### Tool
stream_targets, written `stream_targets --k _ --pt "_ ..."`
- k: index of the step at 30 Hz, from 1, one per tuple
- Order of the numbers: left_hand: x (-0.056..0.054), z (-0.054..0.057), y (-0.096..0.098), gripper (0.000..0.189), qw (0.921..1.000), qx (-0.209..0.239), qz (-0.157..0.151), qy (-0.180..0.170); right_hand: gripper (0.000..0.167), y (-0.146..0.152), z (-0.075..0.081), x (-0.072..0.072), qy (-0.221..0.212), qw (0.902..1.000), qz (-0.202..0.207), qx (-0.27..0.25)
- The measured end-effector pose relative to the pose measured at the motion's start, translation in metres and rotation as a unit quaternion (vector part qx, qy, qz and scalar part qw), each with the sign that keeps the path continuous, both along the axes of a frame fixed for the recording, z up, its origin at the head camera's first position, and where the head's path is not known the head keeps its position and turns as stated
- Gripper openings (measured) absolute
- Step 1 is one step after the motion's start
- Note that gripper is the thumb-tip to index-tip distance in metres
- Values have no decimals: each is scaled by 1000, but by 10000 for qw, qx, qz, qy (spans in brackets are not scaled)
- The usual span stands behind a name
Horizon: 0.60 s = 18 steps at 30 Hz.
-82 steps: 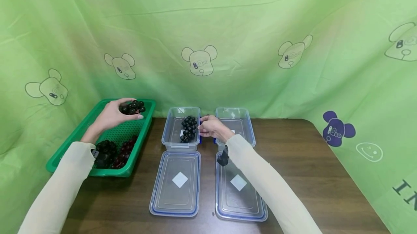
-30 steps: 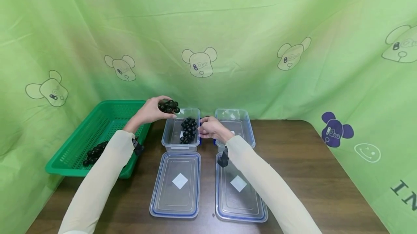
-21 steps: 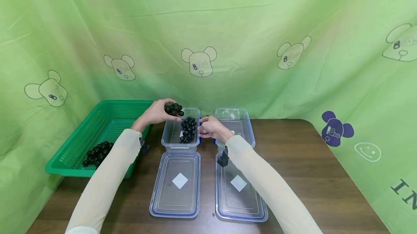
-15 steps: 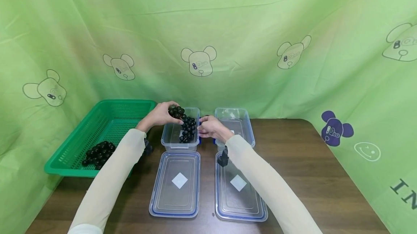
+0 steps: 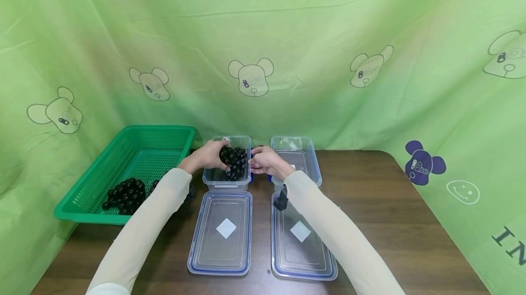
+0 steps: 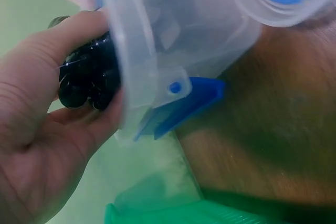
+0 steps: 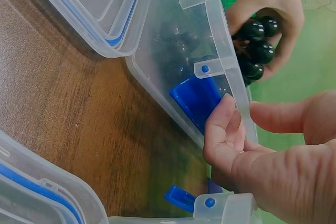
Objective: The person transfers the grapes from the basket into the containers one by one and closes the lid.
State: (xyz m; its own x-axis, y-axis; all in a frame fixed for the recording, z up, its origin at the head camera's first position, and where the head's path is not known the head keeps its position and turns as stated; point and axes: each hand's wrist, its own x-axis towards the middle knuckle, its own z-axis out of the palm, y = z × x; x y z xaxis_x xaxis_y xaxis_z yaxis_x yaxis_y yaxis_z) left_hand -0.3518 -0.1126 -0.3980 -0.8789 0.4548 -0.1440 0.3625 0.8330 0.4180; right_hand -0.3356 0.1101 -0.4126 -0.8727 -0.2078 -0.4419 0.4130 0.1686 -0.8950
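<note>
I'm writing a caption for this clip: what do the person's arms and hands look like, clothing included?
Both arms wear plain, long off-white sleeves, the left sleeve and right sleeve reaching the wrists. The left hand and right hand are gloveless. A small dark device shows at the right cuff; another, partly hidden, at the left.

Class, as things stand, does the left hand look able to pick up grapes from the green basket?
Probably not: the left hand grips another bunch at the left container, though the green basket stands open.
</note>
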Motion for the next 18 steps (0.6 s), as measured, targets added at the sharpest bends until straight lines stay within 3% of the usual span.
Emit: stream_targets --k 18 --pt "6 0 3 89 9979 -609 -201 57 60 -1 0 1 77 10000 -25 58"
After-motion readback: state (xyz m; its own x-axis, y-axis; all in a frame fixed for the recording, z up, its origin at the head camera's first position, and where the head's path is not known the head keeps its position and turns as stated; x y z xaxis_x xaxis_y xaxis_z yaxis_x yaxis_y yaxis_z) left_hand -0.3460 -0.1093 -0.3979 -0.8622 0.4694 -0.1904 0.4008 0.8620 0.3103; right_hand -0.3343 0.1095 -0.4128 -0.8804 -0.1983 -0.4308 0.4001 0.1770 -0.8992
